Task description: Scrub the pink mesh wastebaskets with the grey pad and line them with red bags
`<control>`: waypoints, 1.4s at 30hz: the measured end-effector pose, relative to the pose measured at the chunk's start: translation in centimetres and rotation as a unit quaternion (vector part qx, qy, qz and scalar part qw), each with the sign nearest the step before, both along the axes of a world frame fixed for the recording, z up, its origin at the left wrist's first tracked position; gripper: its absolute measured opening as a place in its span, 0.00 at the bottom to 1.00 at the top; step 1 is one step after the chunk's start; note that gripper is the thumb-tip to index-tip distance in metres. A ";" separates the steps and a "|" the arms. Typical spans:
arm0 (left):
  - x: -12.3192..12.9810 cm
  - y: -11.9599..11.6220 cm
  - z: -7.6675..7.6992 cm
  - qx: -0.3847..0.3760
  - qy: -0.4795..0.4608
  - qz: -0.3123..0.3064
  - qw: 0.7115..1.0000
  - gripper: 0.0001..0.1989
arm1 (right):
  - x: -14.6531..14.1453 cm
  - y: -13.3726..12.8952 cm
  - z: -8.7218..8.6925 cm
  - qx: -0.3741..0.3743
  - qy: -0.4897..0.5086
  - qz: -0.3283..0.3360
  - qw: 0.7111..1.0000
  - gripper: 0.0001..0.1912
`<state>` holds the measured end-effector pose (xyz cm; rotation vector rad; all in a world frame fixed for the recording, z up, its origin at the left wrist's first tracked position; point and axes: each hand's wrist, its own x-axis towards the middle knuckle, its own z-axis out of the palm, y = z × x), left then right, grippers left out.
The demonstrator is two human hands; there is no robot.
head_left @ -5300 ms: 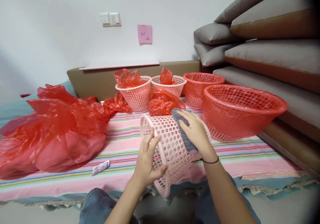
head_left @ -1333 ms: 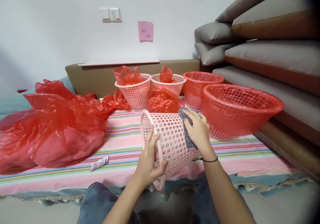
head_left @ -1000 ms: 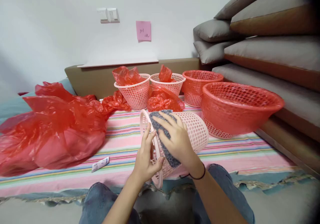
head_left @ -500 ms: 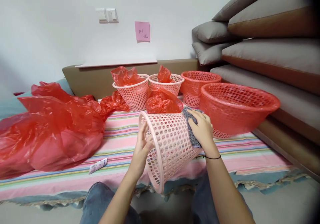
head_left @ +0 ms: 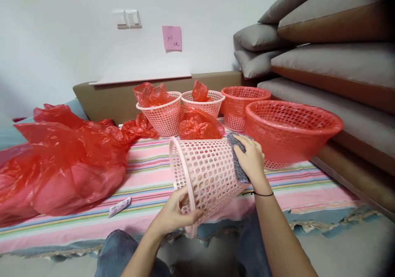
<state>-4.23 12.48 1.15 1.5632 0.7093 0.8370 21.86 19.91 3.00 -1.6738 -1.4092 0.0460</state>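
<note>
A pink perforated plastic basket (head_left: pixel 212 166) lies on its side in front of me, its mouth facing left. My left hand (head_left: pixel 175 213) grips the lower rim, thumb outside and the fingers reaching into the mouth. At the other end, my right hand (head_left: pixel 249 155) is closed around a dark grey cloth (head_left: pixel 236 155) and presses it against the basket's base; the cloth partly covers that end.
Behind stand two pink baskets (head_left: pixel 162 118) holding red plastic bags and two baskets (head_left: pixel 290 133) wrapped in red plastic. A large red bag (head_left: pixel 77 170) and a small white packet (head_left: pixel 119 207) lie left on the striped cloth (head_left: pixel 148 166). Cushions (head_left: pixel 333 63) are stacked at right.
My left hand has moved down from inside the basket's mouth and taken hold of the lower rim. The right hand stays with the cloth at the base.
</note>
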 end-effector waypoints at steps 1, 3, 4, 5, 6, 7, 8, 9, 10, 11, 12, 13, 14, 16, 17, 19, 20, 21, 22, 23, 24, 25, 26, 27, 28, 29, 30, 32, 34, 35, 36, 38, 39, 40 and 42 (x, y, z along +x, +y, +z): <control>-0.2 0.0 -0.2 0.006 0.022 0.001 1.000 0.30 | -1.0 -0.4 0.4 0.002 -0.008 0.009 1.000 0.21; -0.2 0.0 -0.6 0.012 0.057 0.000 0.998 0.26 | -3.4 -1.5 1.3 0.022 -0.028 0.055 0.998 0.21; -0.2 0.0 -0.8 0.014 0.068 -0.003 0.998 0.23 | -4.8 -2.1 1.8 0.039 -0.038 0.090 0.994 0.21; -0.1 0.0 -0.9 0.014 0.077 -0.007 0.997 0.20 | -6.1 -2.8 2.2 0.057 -0.047 0.127 0.989 0.21; 0.0 0.0 -1.0 0.014 0.084 -0.011 0.996 0.16 | -7.3 -3.5 2.6 0.072 -0.055 0.160 0.983 0.22; 0.0 0.0 -1.1 0.015 0.091 -0.013 0.996 0.13 | -8.3 -4.1 3.0 0.084 -0.061 0.187 0.977 0.22; 0.1 0.1 -1.2 0.011 0.088 -0.014 0.996 0.11 | -9.0 -4.6 3.2 0.092 -0.066 0.206 0.972 0.23; 0.1 0.2 -1.3 0.002 0.077 -0.017 0.997 0.12 | -9.6 -5.0 3.4 0.097 -0.068 0.217 0.969 0.23; 0.0 0.4 -1.4 -0.011 0.059 -0.022 0.998 0.14 | -9.8 -5.2 3.5 0.098 -0.067 0.222 0.968 0.23; 0.1 0.6 -1.5 -0.025 0.037 -0.026 0.999 0.18 | -10.0 -5.4 3.5 0.097 -0.066 0.224 0.968 0.23; 0.1 0.9 -1.6 -0.037 0.013 -0.026 0.999 0.22 | -9.9 -5.4 3.5 0.096 -0.063 0.224 0.968 0.23; 0.2 1.2 -1.6 -0.044 -0.010 -0.022 0.999 0.27 | -9.9 -5.4 3.4 0.095 -0.062 0.225 0.968 0.23; 0.4 1.5 -1.6 -0.047 -0.032 -0.010 0.998 0.32 | -9.8 -5.4 3.4 0.095 -0.063 0.225 0.968 0.23; 1.0 1.9 -1.5 -0.049 -0.088 0.036 0.994 0.39 | -9.9 -5.5 3.3 0.098 -0.065 0.226 0.967 0.23; 1.4 2.1 -1.3 -0.052 -0.121 0.061 0.989 0.40 | -9.9 -5.5 3.2 0.100 -0.065 0.226 0.967 0.23; 2.1 2.1 -0.9 -0.055 -0.167 0.094 0.980 0.42 | -9.9 -5.5 3.2 0.100 -0.065 0.230 0.966 0.23; 2.4 2.0 -0.7 -0.056 -0.173 0.099 0.978 0.42 | -9.8 -5.3 3.2 0.098 -0.062 0.230 0.966 0.24; 2.6 1.9 -0.6 -0.054 -0.169 0.098 0.979 0.41 | -9.5 -5.0 3.2 0.095 -0.059 0.226 0.968 0.24; 2.7 1.8 -0.5 -0.053 -0.162 0.092 0.981 0.41 | -9.0 -4.5 3.0 0.092 -0.053 0.217 0.970 0.24; 2.8 1.7 -0.4 -0.052 -0.158 0.086 0.982 0.40 | -8.2 -3.9 2.8 0.089 -0.046 0.200 0.975 0.23; 2.8 1.6 -0.4 -0.052 -0.156 0.078 0.983 0.40 | -7.3 -3.1 2.5 0.086 -0.039 0.178 0.979 0.23; 2.8 1.5 -0.4 -0.049 -0.156 0.071 0.984 0.39 | -6.2 -2.4 2.0 0.082 -0.031 0.152 0.985 0.22; 2.8 1.3 -0.5 -0.045 -0.158 0.062 0.984 0.39 | -5.0 -1.6 1.5 0.075 -0.023 0.122 0.989 0.22; 2.8 1.2 -0.6 -0.041 -0.159 0.054 0.985 0.39 | -3.7 -0.9 1.0 0.065 -0.016 0.092 0.994 0.21; 2.7 1.1 -0.7 -0.038 -0.158 0.047 0.986 0.39 | -2.4 -0.3 0.4 0.052 -0.008 0.062 0.997 0.21; 2.7 1.0 -0.8 -0.037 -0.154 0.039 0.987 0.39 | -1.2 0.2 -0.2 0.042 0.000 0.035 0.999 0.21; 2.7 0.8 -1.0 -0.037 -0.148 0.032 0.988 0.39 | -0.2 0.5 -0.7 0.033 0.006 0.015 0.999 0.21; 2.7 0.6 -1.3 -0.039 -0.133 0.025 0.990 0.38 | 1.3 0.8 -1.4 0.027 0.014 -0.007 1.000 0.22; 2.7 0.3 -1.5 -0.038 -0.119 0.018 0.992 0.37 | 1.8 0.7 -1.8 0.028 0.015 -0.009 0.999 0.22; 2.7 0.2 -1.6 -0.039 -0.112 0.013 0.993 0.36 | 1.8 0.5 -1.8 0.030 0.012 -0.008 0.999 0.22; 2.7 0.0 -1.6 -0.042 -0.107 0.008 0.993 0.36 | 1.6 0.4 -1.8 0.033 0.008 -0.007 0.999 0.22; 2.8 -0.3 -1.5 -0.053 -0.099 0.000 0.994 0.34 | 1.1 0.0 -1.6 0.036 -0.003 -0.009 0.999 0.22; 2.8 -0.4 -1.4 -0.060 -0.095 0.000 0.994 0.34 | 0.7 -0.2 -1.4 0.034 -0.009 -0.011 0.999 0.22; 2.8 -0.5 -1.3 -0.064 -0.094 0.002 0.994 0.34 | 0.3 -0.5 -1.1 0.030 -0.014 -0.011 0.999 0.22; 2.9 -0.6 -1.1 -0.063 -0.095 0.004 0.993 0.34 | -0.8 -1.1 -0.4 0.027 -0.023 0.009 0.999 0.22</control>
